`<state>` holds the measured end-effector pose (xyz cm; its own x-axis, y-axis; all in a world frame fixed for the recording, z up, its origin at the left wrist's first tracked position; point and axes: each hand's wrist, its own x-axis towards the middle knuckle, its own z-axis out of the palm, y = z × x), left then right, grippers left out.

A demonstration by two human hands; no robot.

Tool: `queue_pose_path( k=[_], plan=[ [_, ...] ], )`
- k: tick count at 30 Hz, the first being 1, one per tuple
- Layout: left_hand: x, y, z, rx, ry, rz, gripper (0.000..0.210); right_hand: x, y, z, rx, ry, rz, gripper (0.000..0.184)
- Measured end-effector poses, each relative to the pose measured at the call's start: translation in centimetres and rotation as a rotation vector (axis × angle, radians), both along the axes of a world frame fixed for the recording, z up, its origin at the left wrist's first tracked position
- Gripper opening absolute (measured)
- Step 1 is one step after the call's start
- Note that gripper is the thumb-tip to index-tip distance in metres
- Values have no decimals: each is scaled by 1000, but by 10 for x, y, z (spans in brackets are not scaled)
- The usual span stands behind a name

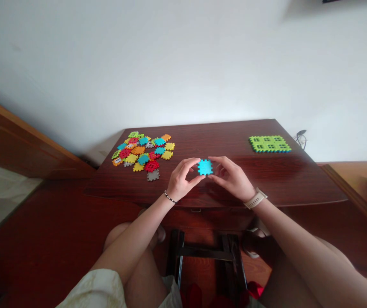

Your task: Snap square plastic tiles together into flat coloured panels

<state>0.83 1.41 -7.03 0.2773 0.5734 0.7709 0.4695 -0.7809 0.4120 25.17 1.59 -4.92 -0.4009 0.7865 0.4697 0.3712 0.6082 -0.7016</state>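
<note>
Turquoise and square, a toothed tile (205, 167) is being held between the person's two hands over the near middle of the table (209, 137), though whether it is touching the wood is hard to judge from above. The left hand (181, 179) is pinching its left side, forefinger at the upper corner and thumb at the lower; the right hand (233, 180) is gripping the right side the same way. A beaded bracelet (170, 197) is circling the left wrist, a pale watch (256, 198) the right. Left of the hands, a loose spread of coloured tiles (137, 150) is lying overlapped, with a grey tile (153, 175) sitting at its near edge. Toward the table's far right, a green panel (270, 143) with window-like openings is resting flat, blue showing beneath it.
</note>
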Motion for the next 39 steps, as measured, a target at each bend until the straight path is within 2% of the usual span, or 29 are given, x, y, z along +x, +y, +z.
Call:
queue_pose_path(
  k=[5, 14, 20, 28, 39],
  plan=[
    [-1, 3, -5, -49, 74, -13, 53, 8, 5, -2, 25, -114, -14, 48],
    [3, 7, -17, -165, 186, -20, 55, 12, 14, -17, -61, -211, -73, 45],
    [3, 10, -26, -263, 210, -56, 45, 16, 19, -27, -95, -273, -47, 44],
    [4, 14, -30, -252, 281, -26, 34, 16, 23, -34, -72, -317, -27, 37],
    [8, 14, -30, -221, 326, -13, 30, 13, 23, -35, -16, -403, -39, 37]
  ],
)
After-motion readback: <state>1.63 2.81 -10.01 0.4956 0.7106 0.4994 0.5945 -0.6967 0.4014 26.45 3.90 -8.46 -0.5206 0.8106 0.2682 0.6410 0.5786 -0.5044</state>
